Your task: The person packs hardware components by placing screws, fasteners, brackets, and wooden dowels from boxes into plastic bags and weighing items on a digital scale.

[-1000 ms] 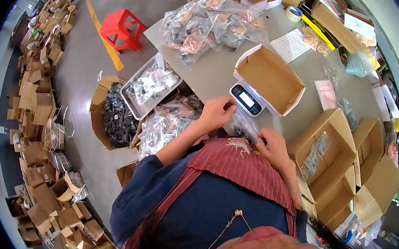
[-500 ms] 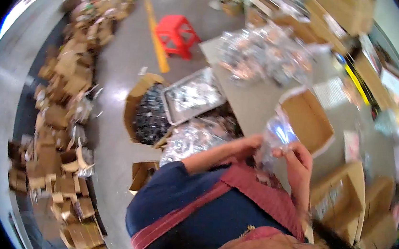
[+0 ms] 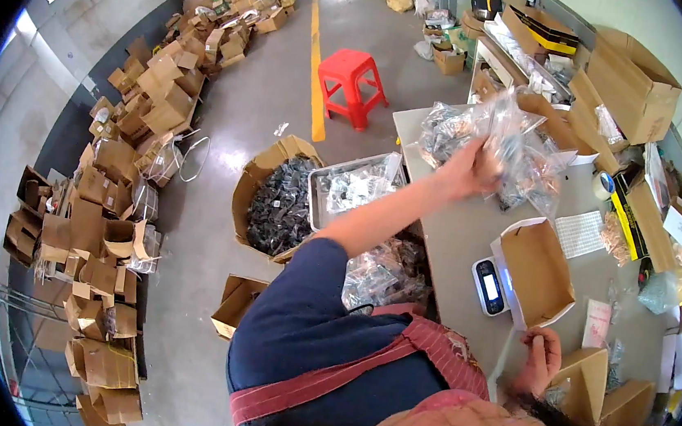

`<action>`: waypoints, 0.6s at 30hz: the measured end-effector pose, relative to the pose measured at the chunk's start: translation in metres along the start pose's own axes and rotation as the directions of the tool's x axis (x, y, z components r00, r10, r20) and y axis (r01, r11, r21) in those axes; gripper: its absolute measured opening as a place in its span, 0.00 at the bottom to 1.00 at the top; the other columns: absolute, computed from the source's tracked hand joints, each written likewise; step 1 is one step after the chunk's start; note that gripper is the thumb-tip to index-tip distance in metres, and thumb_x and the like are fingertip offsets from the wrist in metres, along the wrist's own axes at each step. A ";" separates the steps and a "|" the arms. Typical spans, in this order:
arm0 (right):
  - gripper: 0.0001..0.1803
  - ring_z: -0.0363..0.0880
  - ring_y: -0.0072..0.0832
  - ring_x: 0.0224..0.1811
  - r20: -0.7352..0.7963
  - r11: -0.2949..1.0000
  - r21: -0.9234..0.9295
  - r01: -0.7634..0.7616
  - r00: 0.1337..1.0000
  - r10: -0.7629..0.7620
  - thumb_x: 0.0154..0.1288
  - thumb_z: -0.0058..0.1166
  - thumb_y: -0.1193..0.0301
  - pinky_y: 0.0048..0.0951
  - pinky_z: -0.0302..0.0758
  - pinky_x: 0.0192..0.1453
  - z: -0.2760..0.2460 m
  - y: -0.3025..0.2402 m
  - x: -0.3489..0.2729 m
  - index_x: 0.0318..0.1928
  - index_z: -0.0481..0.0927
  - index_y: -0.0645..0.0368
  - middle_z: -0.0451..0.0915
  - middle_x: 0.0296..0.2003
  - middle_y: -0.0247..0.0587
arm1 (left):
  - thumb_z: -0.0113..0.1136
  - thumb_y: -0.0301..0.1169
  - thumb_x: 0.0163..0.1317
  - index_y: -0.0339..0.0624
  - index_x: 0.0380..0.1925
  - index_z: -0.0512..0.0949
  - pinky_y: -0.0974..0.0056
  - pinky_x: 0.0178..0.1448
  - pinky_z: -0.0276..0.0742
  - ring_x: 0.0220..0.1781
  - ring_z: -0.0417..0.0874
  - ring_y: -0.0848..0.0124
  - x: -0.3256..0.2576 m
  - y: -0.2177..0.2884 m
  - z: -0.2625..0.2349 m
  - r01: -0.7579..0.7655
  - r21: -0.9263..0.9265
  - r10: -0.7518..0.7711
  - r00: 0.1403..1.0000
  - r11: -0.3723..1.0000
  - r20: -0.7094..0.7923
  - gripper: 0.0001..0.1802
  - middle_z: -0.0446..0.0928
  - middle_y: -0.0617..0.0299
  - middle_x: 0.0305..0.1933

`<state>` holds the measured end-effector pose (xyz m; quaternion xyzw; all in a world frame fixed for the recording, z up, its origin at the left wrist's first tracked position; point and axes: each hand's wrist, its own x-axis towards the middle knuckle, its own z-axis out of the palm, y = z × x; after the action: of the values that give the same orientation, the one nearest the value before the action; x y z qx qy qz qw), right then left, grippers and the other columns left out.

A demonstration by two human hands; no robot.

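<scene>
My left hand [image 3: 477,169] reaches far over the table, its fingers closed on a clear plastic bag [image 3: 506,140] with copper-coloured parts inside. Around that bag lies a pile of similar clear bags [image 3: 446,126]. Loosely curled, my right hand [image 3: 540,359] rests close to the near corner of an open shallow cardboard box [image 3: 543,273], and nothing shows in its fingers. Beside that box sits a small digital scale [image 3: 490,288] with a lit display.
Left of the table stand a metal tray [image 3: 360,186] of small bags, a carton of dark parts [image 3: 279,211] and a heap of clear bags [image 3: 388,275]. A red stool [image 3: 353,83] is on the floor. Cartons [image 3: 106,264] line the left wall; open boxes [image 3: 587,385] stand at right.
Both hands were together on a clear bag near my body. My left hand has since moved out to the bag pile; my right hand has let go and moved lower, beside the box.
</scene>
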<state>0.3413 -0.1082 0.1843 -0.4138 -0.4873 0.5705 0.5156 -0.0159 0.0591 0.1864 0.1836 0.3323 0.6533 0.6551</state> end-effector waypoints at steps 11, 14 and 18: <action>0.12 0.74 0.24 0.39 -0.329 0.999 0.036 0.027 0.944 -0.013 0.68 0.47 0.78 0.28 0.73 0.46 -0.030 0.016 -0.029 0.51 0.75 0.62 0.78 0.45 0.39 | 0.55 0.36 0.67 0.32 0.57 0.70 0.51 0.60 0.79 0.58 0.77 0.53 0.100 -0.058 -0.064 0.169 -0.028 -0.169 0.985 0.985 -0.012 0.23 0.72 0.48 0.56; 0.12 0.74 0.24 0.40 -0.321 1.000 -0.004 -0.030 0.947 0.028 0.68 0.47 0.78 0.28 0.73 0.46 -0.059 0.023 -0.034 0.51 0.75 0.62 0.77 0.46 0.39 | 0.54 0.34 0.65 0.33 0.57 0.70 0.54 0.60 0.79 0.58 0.77 0.53 0.092 -0.056 -0.054 0.215 -0.081 -0.219 0.975 0.973 -0.036 0.22 0.72 0.49 0.55; 0.14 0.75 0.25 0.41 -0.322 0.998 -0.059 0.017 0.946 -0.036 0.68 0.48 0.79 0.27 0.73 0.47 -0.074 0.029 -0.040 0.52 0.76 0.65 0.78 0.47 0.41 | 0.53 0.32 0.66 0.32 0.55 0.72 0.52 0.57 0.80 0.56 0.79 0.53 0.109 -0.059 -0.067 0.270 -0.017 -0.271 0.958 0.963 -0.092 0.20 0.74 0.47 0.56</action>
<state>0.4130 -0.1381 0.1413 -0.5093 -0.4174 0.4742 0.5844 -0.0261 0.1477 0.0780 0.1043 0.3830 0.5662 0.7224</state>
